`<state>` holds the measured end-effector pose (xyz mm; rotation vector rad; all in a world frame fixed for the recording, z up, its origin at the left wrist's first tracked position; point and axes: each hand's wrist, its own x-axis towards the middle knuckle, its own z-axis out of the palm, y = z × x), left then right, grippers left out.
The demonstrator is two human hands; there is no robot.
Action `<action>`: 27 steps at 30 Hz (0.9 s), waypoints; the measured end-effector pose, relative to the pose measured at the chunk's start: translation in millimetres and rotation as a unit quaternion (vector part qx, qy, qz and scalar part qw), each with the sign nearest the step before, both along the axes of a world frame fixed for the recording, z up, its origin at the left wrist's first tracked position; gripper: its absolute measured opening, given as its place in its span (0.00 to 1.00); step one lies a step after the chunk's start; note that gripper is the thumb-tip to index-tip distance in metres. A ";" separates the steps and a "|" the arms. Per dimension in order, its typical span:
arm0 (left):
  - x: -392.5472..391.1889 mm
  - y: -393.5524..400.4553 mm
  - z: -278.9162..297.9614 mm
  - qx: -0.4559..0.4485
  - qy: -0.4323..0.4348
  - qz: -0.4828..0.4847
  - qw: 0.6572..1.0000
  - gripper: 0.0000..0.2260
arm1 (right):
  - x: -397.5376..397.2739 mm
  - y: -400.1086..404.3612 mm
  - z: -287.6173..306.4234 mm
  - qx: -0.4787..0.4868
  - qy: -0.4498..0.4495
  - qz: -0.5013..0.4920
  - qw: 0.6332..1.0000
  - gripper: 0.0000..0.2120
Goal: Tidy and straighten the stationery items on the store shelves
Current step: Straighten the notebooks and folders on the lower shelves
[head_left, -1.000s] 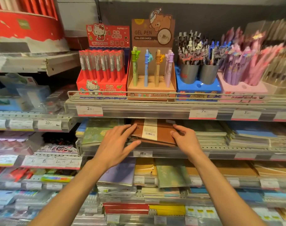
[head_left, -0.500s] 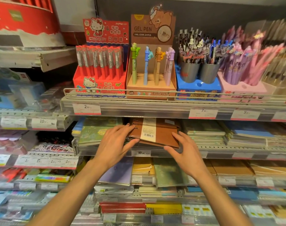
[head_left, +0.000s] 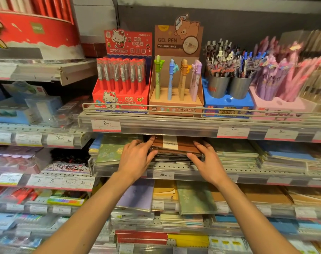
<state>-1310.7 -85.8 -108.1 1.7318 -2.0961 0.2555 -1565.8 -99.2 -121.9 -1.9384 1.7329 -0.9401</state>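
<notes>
While both hands flank it on the second shelf (head_left: pixel 174 166), the stack of brown notebooks (head_left: pixel 176 148) sits between green notebooks (head_left: pixel 110 151) and pale ones; left hand (head_left: pixel 136 158) and right hand (head_left: pixel 205 160) each grip an end.

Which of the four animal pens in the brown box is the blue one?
The blue pen is second from the left in the gel pen box. The green pen stands left of it, the tan pen and purple pen to its right.
</notes>
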 end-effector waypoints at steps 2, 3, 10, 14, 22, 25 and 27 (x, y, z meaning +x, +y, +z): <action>-4.8 -3.6 1.8 0.005 -0.010 0.012 1.000 0.24 | 1.1 -3.9 0.6 -0.005 -0.015 -0.010 1.000 0.27; -7.5 -5.0 2.3 0.008 -0.014 0.017 1.000 0.24 | 1.1 -5.4 0.7 -0.009 -0.023 -0.016 1.000 0.27; -12.5 -7.3 0.6 0.007 0.004 0.038 0.999 0.23 | 4.2 -9.4 -8.5 -0.030 -0.003 -0.047 0.998 0.26; -15.8 -7.8 1.6 0.014 0.017 0.054 0.998 0.23 | 7.1 -9.6 -9.4 -0.043 -0.009 -0.057 0.997 0.25; -14.3 2.2 -4.7 -0.035 0.039 0.022 0.998 0.24 | 5.3 -2.6 -9.2 -0.032 -0.016 -0.046 0.998 0.28; -13.9 18.8 -11.0 -0.070 0.094 -0.006 0.993 0.22 | 0.4 5.6 -12.5 -0.039 -0.018 -0.038 0.998 0.30; -13.3 31.3 -15.1 -0.093 0.124 -0.014 0.988 0.20 | -2.1 12.5 -13.6 -0.045 -0.026 -0.036 0.998 0.30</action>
